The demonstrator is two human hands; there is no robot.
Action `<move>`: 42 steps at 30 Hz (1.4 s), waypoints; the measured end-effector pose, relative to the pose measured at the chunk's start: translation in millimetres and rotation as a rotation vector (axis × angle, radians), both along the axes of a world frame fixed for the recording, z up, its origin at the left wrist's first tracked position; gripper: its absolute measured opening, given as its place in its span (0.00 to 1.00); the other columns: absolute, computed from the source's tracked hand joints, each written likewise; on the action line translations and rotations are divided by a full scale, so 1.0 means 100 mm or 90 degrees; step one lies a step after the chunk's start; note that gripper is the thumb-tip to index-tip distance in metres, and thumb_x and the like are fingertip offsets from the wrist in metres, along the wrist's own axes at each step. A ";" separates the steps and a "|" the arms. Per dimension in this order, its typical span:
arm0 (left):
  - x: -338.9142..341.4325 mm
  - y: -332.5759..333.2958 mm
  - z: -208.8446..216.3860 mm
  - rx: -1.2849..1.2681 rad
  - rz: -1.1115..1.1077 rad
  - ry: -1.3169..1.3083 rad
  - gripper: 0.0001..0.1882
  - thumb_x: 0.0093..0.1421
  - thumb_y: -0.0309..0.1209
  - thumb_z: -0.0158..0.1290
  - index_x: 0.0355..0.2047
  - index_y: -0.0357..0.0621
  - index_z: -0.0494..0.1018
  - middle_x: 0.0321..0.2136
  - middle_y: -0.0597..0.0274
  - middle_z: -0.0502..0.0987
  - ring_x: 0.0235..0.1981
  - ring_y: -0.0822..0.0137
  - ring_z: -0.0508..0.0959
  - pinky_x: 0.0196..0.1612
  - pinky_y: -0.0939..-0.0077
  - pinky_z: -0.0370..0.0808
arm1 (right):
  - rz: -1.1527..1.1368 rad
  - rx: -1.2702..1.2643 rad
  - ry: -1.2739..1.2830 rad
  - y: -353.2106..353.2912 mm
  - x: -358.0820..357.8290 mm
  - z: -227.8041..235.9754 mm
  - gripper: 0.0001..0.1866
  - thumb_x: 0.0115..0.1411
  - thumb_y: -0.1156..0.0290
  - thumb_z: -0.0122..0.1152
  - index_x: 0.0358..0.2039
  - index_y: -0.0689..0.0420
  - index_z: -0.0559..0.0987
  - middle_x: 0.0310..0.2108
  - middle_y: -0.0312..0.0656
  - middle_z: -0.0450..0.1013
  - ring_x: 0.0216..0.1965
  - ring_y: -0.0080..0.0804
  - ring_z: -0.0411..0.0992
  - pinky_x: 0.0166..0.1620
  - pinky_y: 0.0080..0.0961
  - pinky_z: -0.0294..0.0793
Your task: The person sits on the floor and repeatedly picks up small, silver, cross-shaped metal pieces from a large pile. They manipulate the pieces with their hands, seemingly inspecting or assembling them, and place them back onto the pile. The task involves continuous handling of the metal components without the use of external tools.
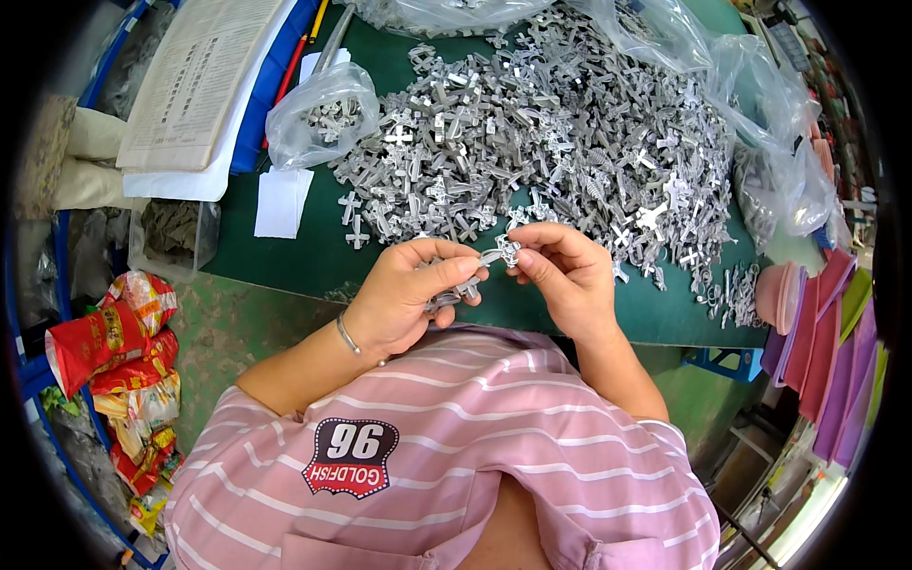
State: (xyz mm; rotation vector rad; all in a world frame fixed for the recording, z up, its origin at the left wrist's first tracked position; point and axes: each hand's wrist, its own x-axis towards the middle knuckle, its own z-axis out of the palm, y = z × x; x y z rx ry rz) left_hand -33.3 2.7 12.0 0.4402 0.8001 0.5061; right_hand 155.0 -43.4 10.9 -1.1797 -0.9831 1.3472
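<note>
Where the floor shows at far left, red packets bulge beside a blue rack. Next, a clear box holds grey-brown matter, below printed sheets that lie over white paper by a blue tray. Along the tray's right side are a red pen and a yellow one, and near them white slips lie on the green table. A small bag with grey metal pieces inside sits just beside the pile, a broad, loose spread of grey metal crosses over the middle of the table.

At the near edge, the left hand, with a bangle at its wrist, is curled around several grey pieces, thumb pressed toward the forefinger. Between the two hands is a cross, its end pinched by the thumb and fingers of the right hand; both hands are in front of the pile.

Farther right, a large bag borders the pile, and a small heap of pieces lies by the table's corner. Beyond it, the pink, purple and green shapes seem to be bins, though the lens bends them badly.
</note>
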 end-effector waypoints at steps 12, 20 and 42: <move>-0.02 0.01 0.05 0.004 0.003 -0.003 0.08 0.56 0.27 0.51 0.35 0.35 0.70 0.30 0.55 0.75 0.25 0.69 0.76 0.15 0.85 0.68 | 0.007 0.017 -0.037 0.05 0.00 0.03 0.09 0.55 0.81 0.54 0.38 0.63 0.76 0.31 0.37 0.73 0.31 0.19 0.71 0.33 0.14 0.71; -0.06 0.00 0.06 0.002 0.025 0.015 0.09 0.56 0.27 0.52 0.35 0.34 0.70 0.30 0.53 0.75 0.25 0.69 0.76 0.15 0.85 0.68 | 0.022 0.018 -0.052 0.11 -0.03 0.01 0.09 0.54 0.82 0.54 0.36 0.63 0.76 0.30 0.38 0.73 0.30 0.20 0.71 0.34 0.14 0.71; -0.49 0.54 0.03 -0.087 0.303 -0.229 0.12 0.60 0.31 0.45 0.41 0.37 0.68 0.31 0.59 0.72 0.27 0.70 0.72 0.14 0.86 0.65 | -0.024 0.289 -0.506 0.44 -0.07 -0.01 0.12 0.50 0.81 0.57 0.37 0.62 0.74 0.30 0.45 0.70 0.27 0.37 0.70 0.31 0.25 0.70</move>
